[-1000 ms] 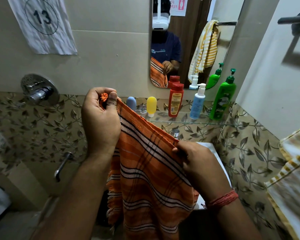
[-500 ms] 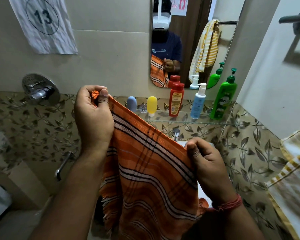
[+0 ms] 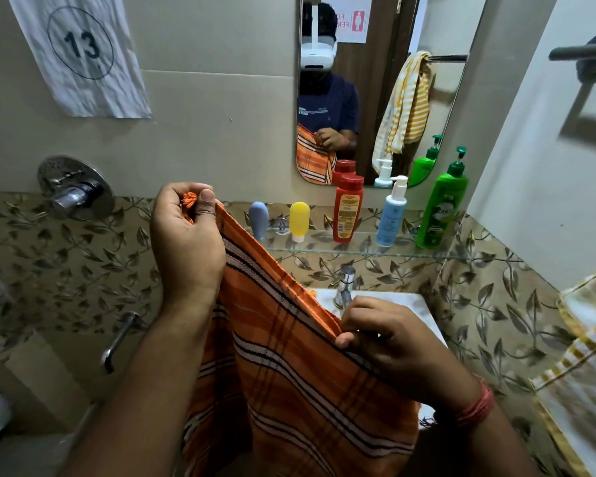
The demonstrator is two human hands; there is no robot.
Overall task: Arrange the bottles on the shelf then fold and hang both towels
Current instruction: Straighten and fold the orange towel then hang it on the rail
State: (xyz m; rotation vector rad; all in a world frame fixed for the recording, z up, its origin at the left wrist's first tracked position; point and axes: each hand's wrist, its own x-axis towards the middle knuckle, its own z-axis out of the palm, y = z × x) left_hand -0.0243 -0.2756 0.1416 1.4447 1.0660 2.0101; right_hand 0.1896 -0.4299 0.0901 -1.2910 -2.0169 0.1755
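An orange striped towel [image 3: 289, 366] hangs between my hands in front of the sink. My left hand [image 3: 186, 242] pinches its fringed top corner up high. My right hand [image 3: 393, 346] grips the top edge lower and to the right. On the glass shelf [image 3: 358, 249] stand a grey-blue tube [image 3: 258, 220], a yellow tube [image 3: 299, 221], a red bottle [image 3: 347, 208], a light blue pump bottle [image 3: 391, 215] and a green pump bottle [image 3: 443, 204]. A yellow striped towel [image 3: 585, 356] hangs at the right edge.
A white sink [image 3: 410, 304] with a chrome tap [image 3: 344, 284] sits below the shelf. A mirror [image 3: 375, 80] is above it. A shower valve [image 3: 74, 187] and spout [image 3: 117, 342] are on the left wall. A towel bar [image 3: 582, 51] juts out top right.
My right hand has slid down and right along the towel's top edge, stretching the edge longer. My left hand has stayed high, still pinching the corner.
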